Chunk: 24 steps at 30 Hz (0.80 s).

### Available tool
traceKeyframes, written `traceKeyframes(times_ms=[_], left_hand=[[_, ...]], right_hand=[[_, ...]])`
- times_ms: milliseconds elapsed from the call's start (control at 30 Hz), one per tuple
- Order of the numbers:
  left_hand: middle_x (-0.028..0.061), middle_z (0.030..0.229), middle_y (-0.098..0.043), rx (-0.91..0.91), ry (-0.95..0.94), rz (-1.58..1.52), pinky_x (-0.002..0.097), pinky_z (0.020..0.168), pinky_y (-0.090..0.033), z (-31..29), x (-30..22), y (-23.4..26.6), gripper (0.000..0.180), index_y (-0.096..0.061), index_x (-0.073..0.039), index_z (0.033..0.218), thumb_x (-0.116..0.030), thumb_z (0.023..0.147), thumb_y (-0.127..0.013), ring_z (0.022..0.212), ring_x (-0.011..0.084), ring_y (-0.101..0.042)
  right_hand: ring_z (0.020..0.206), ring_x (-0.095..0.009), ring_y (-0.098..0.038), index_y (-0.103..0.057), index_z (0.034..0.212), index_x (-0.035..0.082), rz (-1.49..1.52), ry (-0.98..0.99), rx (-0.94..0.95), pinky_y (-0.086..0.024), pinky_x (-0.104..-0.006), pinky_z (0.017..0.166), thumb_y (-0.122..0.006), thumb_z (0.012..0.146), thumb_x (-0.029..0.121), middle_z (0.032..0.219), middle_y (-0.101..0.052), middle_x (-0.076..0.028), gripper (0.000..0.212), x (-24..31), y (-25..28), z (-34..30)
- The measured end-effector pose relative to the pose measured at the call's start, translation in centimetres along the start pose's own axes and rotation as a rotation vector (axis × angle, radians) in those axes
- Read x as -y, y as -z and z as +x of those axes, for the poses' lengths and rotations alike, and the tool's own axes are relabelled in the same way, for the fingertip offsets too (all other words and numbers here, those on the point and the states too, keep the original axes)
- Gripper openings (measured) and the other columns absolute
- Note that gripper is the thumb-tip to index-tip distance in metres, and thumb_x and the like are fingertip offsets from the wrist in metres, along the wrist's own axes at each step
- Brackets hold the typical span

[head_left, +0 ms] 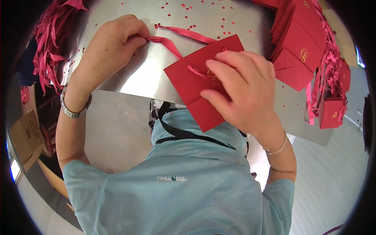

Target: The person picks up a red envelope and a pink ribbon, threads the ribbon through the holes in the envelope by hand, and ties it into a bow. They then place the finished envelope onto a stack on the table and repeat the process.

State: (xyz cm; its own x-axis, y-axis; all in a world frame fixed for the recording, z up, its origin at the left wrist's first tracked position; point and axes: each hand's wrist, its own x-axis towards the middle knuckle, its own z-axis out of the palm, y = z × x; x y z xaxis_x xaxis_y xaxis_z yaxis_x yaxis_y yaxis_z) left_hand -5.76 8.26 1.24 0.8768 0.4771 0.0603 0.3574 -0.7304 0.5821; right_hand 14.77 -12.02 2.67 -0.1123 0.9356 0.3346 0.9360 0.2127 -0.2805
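A small red paper gift bag (182, 78) lies tilted at the near edge of the metal table, its lower corner jutting past the edge. A pink-red ribbon (166, 43) runs from it, with a short loop showing on its face. On the left, my left hand (111, 49) is closed, pinching the ribbon between thumb and fingers and drawing it away from the bag. My right hand (248, 84) lies over the bag's right part, fingers bent and apart from the thumb. Some of the bag and ribbon is hidden under that hand.
Many red ribbons (53, 43) hang in a bunch at the far left. Stacked red bags (299, 43) with ribbons stand at the right. Small red paper dots (186, 16) are scattered over the metal table (129, 58). An open cardboard box (27, 137) sits lower left.
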Motion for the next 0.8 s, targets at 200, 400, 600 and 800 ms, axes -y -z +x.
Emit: traceKeyframes(times_ms=[200,400,600,800], left_hand=[[0.0136,0.085,-0.061,-0.03,-0.014,0.042,0.0397,0.071,-0.048,-0.2,-0.2,-0.2,0.009,-0.064,-0.001,0.088,-0.004,0.081,-0.058,0.077,0.0334,-0.06],[0.0118,0.084,-0.056,0.043,-0.054,0.116,0.0359,0.066,-0.044,-0.6,-0.6,0.4,0.005,-0.058,0.001,0.085,0.002,0.081,-0.058,0.074,0.0288,-0.057],[0.0108,0.086,-0.061,0.058,-0.033,0.358,0.044,0.069,-0.048,-0.4,-1.2,0.8,0.004,-0.059,-0.005,0.084,-0.007,0.081,-0.058,0.082,0.0338,-0.061],[0.0096,0.088,-0.062,-0.04,-0.002,0.502,0.0446,0.069,-0.049,0.4,-1.4,0.3,0.008,-0.058,-0.006,0.089,-0.01,0.082,-0.061,0.084,0.0333,-0.062]], right_hand=[[0.076,-0.016,-0.054,-0.057,0.075,0.013,-0.231,0.168,-0.082,-0.037,-0.0292,0.061,-0.067,0.062,0.013,0.08,-0.057,0.002,0.016,-0.8,-2.9,1.1],[0.06,-0.013,-0.05,-0.059,0.073,0.014,-0.215,0.294,-0.562,-0.033,-0.0258,0.05,-0.067,0.061,0.013,0.079,-0.056,0.001,0.015,-2.9,-4.6,1.3],[0.055,-0.012,-0.048,-0.062,0.078,0.015,-0.195,0.261,-0.609,-0.032,-0.0255,0.048,-0.068,0.062,0.013,0.08,-0.056,0.001,0.017,-3.0,-5.0,1.4],[0.056,-0.011,-0.049,-0.062,0.079,0.015,-0.188,0.276,-0.563,-0.034,-0.0255,0.048,-0.066,0.067,0.016,0.081,-0.056,0.001,0.013,-2.8,-5.5,1.7]])
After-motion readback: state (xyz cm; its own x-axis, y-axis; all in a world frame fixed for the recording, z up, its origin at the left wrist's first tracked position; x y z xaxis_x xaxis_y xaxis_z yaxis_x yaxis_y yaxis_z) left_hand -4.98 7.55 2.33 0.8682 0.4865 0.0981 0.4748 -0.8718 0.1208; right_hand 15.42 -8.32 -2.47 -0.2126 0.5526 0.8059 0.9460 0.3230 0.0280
